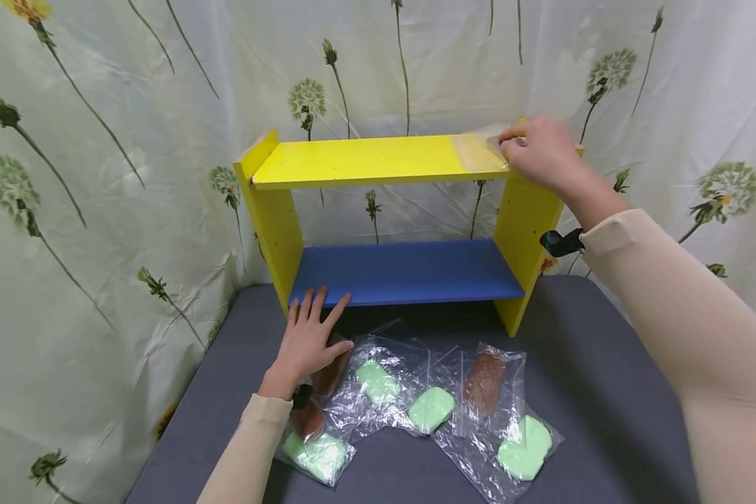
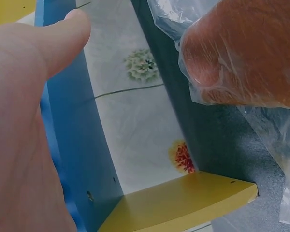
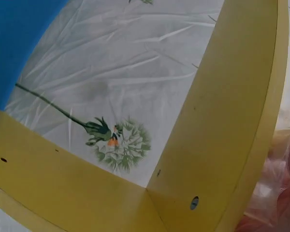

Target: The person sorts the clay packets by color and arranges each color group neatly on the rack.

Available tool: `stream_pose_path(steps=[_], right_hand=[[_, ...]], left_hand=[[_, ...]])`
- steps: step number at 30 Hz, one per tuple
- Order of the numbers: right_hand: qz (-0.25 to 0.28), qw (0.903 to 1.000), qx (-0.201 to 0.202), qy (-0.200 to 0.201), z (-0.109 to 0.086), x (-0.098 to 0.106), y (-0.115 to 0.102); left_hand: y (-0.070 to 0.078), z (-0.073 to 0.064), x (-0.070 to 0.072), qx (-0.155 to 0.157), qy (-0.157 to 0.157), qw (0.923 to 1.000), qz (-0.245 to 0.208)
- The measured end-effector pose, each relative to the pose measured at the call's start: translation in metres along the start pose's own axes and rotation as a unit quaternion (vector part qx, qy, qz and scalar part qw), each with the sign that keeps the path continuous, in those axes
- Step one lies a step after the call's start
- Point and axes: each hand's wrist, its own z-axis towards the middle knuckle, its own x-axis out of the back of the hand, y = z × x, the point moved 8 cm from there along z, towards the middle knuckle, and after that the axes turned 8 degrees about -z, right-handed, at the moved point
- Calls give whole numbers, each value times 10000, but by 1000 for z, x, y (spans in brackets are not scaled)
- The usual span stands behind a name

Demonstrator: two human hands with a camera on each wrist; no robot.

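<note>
My right hand (image 1: 544, 154) is at the right end of the yellow top shelf (image 1: 365, 157), pinching a clear plastic bag (image 1: 475, 150) that lies on the board. In the right wrist view that bag (image 3: 266, 193) shows past the shelf's edge; its contents are hard to make out. My left hand (image 1: 305, 343) has its fingers spread, with the tips at the front edge of the blue lower shelf (image 1: 409, 269). Beneath its thumb lies a bagged brown block (image 1: 332, 369), seen large in the left wrist view as a bagged brown piece (image 2: 251, 53).
On the grey tabletop (image 1: 605, 392) several clear bags overlap in front of the shelf unit. They hold pale green pieces (image 1: 525, 448) and brown blocks (image 1: 485, 381). A yellow side panel (image 1: 529, 231) stands at the right. Behind hangs a flower-patterned curtain (image 1: 416, 70).
</note>
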Motion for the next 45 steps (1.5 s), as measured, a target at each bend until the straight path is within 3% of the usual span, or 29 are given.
stream_pose_path(steps=[9, 16, 27, 31, 37, 45], right_hand=[[-81, 9994, 287, 175, -14, 7, -7], [-45, 9933, 873, 756, -52, 23, -26], [120, 9721, 1747, 1558, -118, 33, -41], [18, 9680, 1929, 1603, -141, 21, -46], [-49, 9611, 2341, 1462, -169, -15, -49], [307, 9653, 2570, 350, -192, -87, -31]], left_hand=[[-2, -1, -1, -28, 72, 9999, -100], [-4, -3, -1, -71, 149, 9997, -184], [-4, -2, 3, -103, 184, 9993, -309], [-4, -3, 1, -167, 209, 9988, -398], [-5, -5, -1, -199, 255, 9988, -377], [-6, -4, -2, -109, 181, 9990, -400]])
